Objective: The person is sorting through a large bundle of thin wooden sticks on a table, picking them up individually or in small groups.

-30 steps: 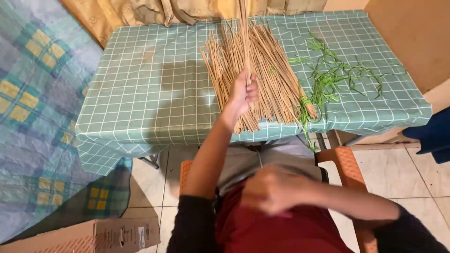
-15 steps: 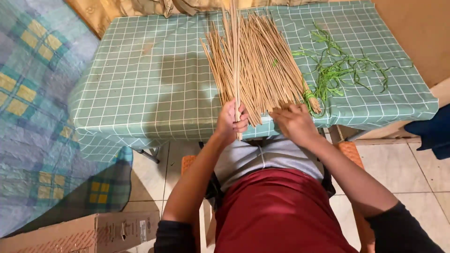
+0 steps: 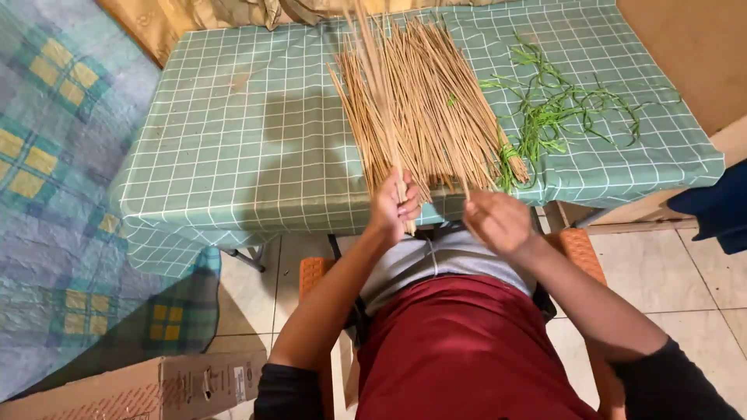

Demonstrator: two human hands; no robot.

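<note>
Fingers [image 3: 406,204] of the left hand [image 3: 393,206] were clenched around a single thin tan stick [image 3: 381,93], which rose from the near edge of the counter [image 3: 233,155] toward the far side. The right hand [image 3: 498,222], just to its right, pinched the near end of another stick [image 3: 465,185] between fingertips. Both hands hovered at the near edge of a fanned pile of tan sticks [image 3: 424,101] spread on the counter's green checked cloth. Green leaf strips [image 3: 560,105] lay scattered right of the pile. A patterned blue blanket [image 3: 47,155] covered the bed at left, and a cardboard box [image 3: 148,389] sat on the tiled floor at near left.
</note>
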